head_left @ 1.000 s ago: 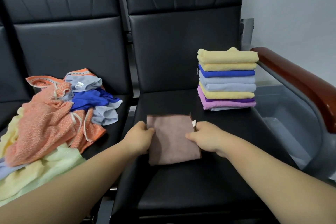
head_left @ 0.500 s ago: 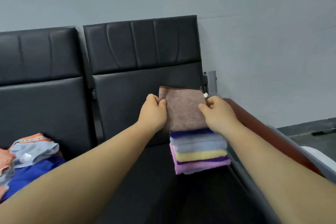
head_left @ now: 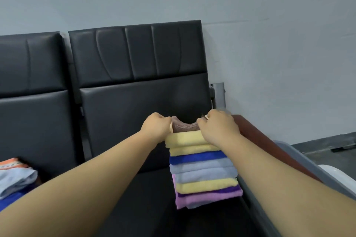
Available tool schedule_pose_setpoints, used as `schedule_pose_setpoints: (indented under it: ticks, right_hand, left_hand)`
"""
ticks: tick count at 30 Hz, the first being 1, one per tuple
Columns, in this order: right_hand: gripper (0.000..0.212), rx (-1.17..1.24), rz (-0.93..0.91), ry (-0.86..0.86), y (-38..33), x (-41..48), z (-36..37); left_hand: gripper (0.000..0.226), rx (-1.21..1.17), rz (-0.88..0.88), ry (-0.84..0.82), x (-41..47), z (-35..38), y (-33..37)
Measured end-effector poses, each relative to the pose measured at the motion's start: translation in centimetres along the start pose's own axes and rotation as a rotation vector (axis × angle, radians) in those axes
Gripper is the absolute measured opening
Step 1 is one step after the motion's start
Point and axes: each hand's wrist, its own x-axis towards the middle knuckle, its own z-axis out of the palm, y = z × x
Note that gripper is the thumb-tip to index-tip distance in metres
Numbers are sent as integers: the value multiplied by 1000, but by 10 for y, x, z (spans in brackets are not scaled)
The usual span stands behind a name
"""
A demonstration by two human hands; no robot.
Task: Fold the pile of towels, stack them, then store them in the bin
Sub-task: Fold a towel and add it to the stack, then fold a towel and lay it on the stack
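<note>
Hiding most of the folded brown terry towel [head_left: 185, 127], both hands are covering its ends, so only a sagging middle strip is showing; the loose heap of orange, pale-blue and blue towels [head_left: 15, 177] is being cut off by the left edge; the left hand [head_left: 157, 128] is pinching the towel's left end with curled fingers, and the right hand [head_left: 217, 129] is gripping the right end likewise; the towel is resting on top of the stack of folded yellow, blue, grey-blue and purple towels [head_left: 204, 171]; the stack is sitting on the black padded bench seat [head_left: 146, 198], close beside the reddish-brown wooden armrest [head_left: 256, 140]; a plain grey wall [head_left: 269, 25] is rising behind the backrests.
</note>
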Motion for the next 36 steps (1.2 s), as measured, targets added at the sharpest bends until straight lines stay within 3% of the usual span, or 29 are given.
schedule_pose_setpoints:
  ticks: [6, 15, 21, 26, 29, 33, 36]
  right_hand:
    - [47, -83, -139, -13, -51, -96, 7]
    - [51, 53, -399, -433, -180, -198, 101]
    - [38, 64, -586, -639, -287, -249, 166]
    - [37, 53, -700, -715, -351, -272, 207]
    - [31, 99, -729, -758, -373, -279, 230]
    - [48, -28, -692, -824, -383, -290, 267]
    - [31, -57, -681, -758, -382, -292, 280]
  left_hand:
    - [24, 91, 19, 1, -83, -82, -49]
    - [18, 558, -140, 12, -183, -241, -204]
    - [37, 625, -346, 115, -217, -346, -292]
    - [65, 686, -407, 154, -218, -382, -346]
    - [55, 681, -402, 123, -215, -383, -365]
    - [28, 657, -360, 100, -213, -379, -389]
    - [9, 617, -294, 151, -209, -384, -388]
